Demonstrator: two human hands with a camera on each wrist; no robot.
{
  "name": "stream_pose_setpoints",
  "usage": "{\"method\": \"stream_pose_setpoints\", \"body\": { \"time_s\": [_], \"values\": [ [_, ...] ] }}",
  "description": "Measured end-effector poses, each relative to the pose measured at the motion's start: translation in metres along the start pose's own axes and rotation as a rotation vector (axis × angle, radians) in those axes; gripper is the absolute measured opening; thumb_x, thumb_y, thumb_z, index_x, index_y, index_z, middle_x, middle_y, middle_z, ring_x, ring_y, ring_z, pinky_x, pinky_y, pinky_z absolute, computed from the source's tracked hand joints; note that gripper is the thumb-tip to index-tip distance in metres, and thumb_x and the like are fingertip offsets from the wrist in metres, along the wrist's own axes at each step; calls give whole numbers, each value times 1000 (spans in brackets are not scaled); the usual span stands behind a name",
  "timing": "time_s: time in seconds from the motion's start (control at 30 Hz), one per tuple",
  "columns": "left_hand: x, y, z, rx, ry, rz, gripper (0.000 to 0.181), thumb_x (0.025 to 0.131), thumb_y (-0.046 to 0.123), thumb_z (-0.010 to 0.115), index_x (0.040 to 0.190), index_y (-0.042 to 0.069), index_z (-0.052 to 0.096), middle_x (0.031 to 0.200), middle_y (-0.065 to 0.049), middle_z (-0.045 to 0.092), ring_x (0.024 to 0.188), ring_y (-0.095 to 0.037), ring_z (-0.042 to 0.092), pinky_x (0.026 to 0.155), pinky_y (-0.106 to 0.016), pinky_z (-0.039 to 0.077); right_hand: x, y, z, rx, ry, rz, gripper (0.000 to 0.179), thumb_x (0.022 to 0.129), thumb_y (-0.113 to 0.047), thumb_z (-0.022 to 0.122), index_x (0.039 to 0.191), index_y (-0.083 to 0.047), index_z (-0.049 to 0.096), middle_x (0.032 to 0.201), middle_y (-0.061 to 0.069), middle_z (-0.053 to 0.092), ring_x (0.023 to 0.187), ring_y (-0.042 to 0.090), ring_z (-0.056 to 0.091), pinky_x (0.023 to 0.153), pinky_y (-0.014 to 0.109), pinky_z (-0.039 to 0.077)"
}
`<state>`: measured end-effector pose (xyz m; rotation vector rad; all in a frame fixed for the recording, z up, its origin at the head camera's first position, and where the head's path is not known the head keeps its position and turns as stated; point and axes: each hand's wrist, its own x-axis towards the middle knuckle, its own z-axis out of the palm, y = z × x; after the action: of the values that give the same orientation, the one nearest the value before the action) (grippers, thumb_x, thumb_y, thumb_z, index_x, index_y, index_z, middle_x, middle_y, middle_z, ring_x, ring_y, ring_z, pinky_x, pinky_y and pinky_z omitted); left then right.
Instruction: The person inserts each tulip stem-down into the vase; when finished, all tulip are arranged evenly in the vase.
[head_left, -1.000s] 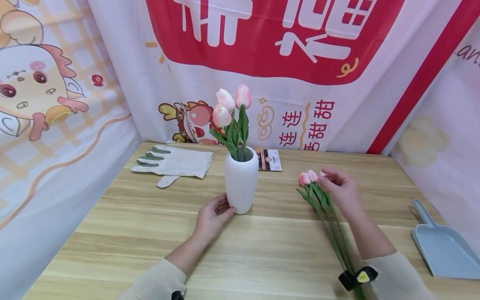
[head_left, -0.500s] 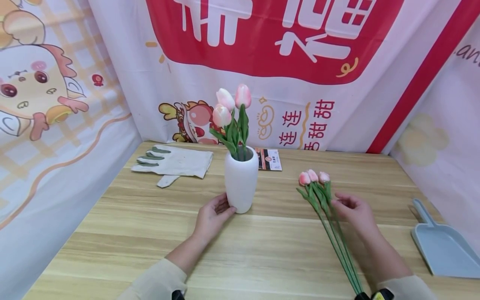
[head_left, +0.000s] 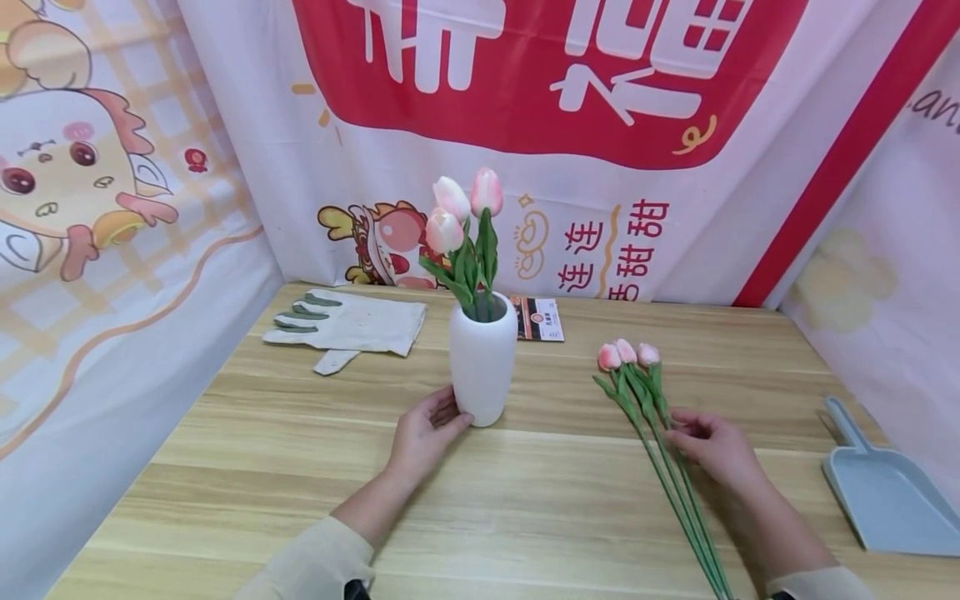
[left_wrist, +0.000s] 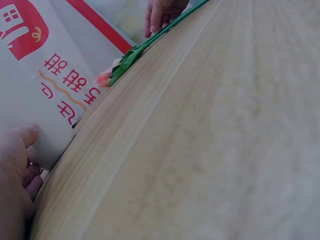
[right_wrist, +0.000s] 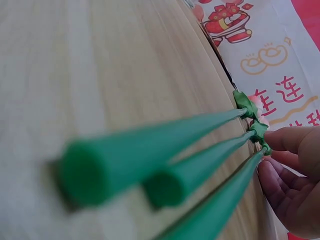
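A white vase (head_left: 483, 362) stands upright on the table, holding three pink-and-white tulips (head_left: 465, 217). My left hand (head_left: 426, 433) grips the vase low on its left side; the fingers go partly out of sight behind it. To the right, three more pink tulips (head_left: 626, 354) lie side by side, their long green stems (right_wrist: 210, 150) running toward me. Beside them my right hand (head_left: 712, 446) has its thumb and fingers at the rightmost tulip's stem just below the leaves, pinching it. In the right wrist view that stem passes between thumb and index finger.
White-and-green work gloves (head_left: 348, 323) lie at the back left of the wooden table (head_left: 300, 467). A small printed card (head_left: 542, 321) lies behind the vase. A blue-grey dustpan (head_left: 892, 492) sits at the right edge. Printed cloth (head_left: 450, 137) hangs behind the table.
My right hand has moved from the loose tulip heads down along the stems toward me, uncovering the rightmost bloom. The left hand and vase have stayed put.
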<state>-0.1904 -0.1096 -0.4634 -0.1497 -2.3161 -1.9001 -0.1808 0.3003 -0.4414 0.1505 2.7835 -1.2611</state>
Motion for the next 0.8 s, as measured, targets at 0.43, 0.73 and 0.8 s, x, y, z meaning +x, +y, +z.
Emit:
{"method": "stream_pose_setpoints", "body": {
  "time_s": [0.43, 0.73, 0.8],
  "values": [
    [-2, 7, 1, 6, 2, -26, 49, 85, 2, 74, 130, -6, 56, 126, -25, 64, 116, -36, 64, 99, -43, 56, 0, -3, 0, -106, -43, -12, 45, 89, -23, 70, 122, 6, 63, 87, 4, 65, 74, 10, 55, 59, 20, 50],
    [-11, 31, 0, 10, -1, -8, 45, 86, 0, 71, 128, -10, 56, 124, -28, 64, 115, -39, 64, 99, -45, 55, 3, -1, -5, -17, -68, 68, 51, 90, -22, 69, 129, 8, 57, 102, 13, 69, 76, 12, 61, 62, 24, 57],
    [-12, 32, 0, 11, 3, -7, 45, 87, 0, 71, 128, -9, 56, 124, -27, 64, 115, -38, 64, 99, -43, 56, 4, 0, -6, 10, -66, 85, 51, 90, -22, 69, 130, 7, 56, 104, 13, 70, 76, 11, 62, 63, 23, 57]
  ]
}}
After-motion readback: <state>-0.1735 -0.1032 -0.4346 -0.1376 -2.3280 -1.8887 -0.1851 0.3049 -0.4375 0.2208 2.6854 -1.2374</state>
